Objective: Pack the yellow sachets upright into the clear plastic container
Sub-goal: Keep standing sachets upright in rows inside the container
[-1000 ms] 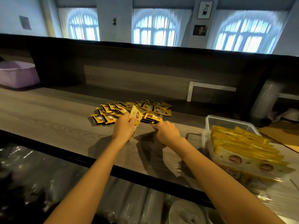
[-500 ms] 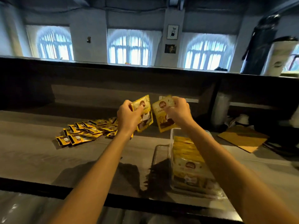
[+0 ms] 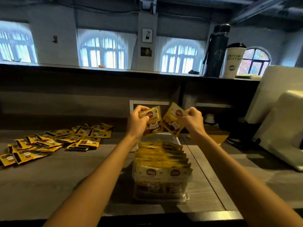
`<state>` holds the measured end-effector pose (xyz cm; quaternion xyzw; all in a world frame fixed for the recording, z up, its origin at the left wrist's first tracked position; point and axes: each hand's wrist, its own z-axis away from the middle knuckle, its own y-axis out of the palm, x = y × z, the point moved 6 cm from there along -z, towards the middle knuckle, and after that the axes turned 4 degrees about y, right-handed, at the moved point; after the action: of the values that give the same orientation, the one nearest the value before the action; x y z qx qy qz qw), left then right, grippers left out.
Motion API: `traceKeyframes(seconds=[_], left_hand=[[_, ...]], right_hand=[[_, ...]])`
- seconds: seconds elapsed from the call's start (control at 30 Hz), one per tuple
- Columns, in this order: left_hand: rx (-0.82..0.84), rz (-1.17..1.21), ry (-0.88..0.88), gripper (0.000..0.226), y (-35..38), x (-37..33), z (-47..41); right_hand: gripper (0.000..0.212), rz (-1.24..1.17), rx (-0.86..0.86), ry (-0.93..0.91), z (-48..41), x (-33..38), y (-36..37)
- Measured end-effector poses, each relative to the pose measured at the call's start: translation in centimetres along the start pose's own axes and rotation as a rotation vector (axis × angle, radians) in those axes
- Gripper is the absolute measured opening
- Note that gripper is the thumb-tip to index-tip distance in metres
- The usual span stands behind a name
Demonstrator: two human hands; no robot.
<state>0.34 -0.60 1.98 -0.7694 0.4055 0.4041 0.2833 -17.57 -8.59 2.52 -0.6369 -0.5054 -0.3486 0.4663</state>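
Note:
My left hand (image 3: 136, 122) grips a yellow sachet (image 3: 154, 123) by its top edge. My right hand (image 3: 193, 121) pinches a second yellow sachet (image 3: 172, 122) at its upper corner. Both sachets hang in the air above the far end of the clear plastic container (image 3: 160, 196). Inside it stands a row of several upright yellow sachets (image 3: 162, 161), filling most of its length. A pile of loose yellow sachets (image 3: 54, 142) lies flat on the wooden counter to the left.
A raised ledge at the back carries a dark bottle (image 3: 216, 51) and a white paper cup (image 3: 234, 60). A pale machine (image 3: 285, 122) stands at the right. A brown cardboard piece (image 3: 216, 136) lies behind the container.
Both hands have come off the pile, each lifting a sachet, and moved right to hover over the container. My view has swung right and tilted up.

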Motion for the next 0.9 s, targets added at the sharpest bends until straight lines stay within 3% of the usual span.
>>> traceKeyframes(seconds=[0.3,0.37,0.47,0.57,0.7,0.9], left_hand=[[0.338,-0.051,-0.196,0.014,1.0,2.9,1.8],[0.392,-0.095,-0.211,0.016,0.9,3.3,2.1],[0.411,-0.229,-0.151,0.015,0.5,3.5,2.1],[0.465,-0.412,-0.075,0.008,0.5,3.4,2.1],[0.533,-0.479,-0.118,0.016,0.7,3.7,2.5],[0.532,-0.540,-0.129,0.027,0.4,3.5,3.1]], right_hand=[[0.021,0.016,0.288,0.075,1.9,-2.2,2.1],[0.029,0.055,0.351,0.055,2.4,-2.1,2.2],[0.042,0.156,0.453,0.016,2.9,-2.1,2.4],[0.031,0.225,0.526,0.023,3.6,-2.5,2.6],[0.022,0.320,0.647,0.031,4.4,-2.9,3.2],[0.032,0.427,0.639,-0.003,4.7,-3.1,3.4]])
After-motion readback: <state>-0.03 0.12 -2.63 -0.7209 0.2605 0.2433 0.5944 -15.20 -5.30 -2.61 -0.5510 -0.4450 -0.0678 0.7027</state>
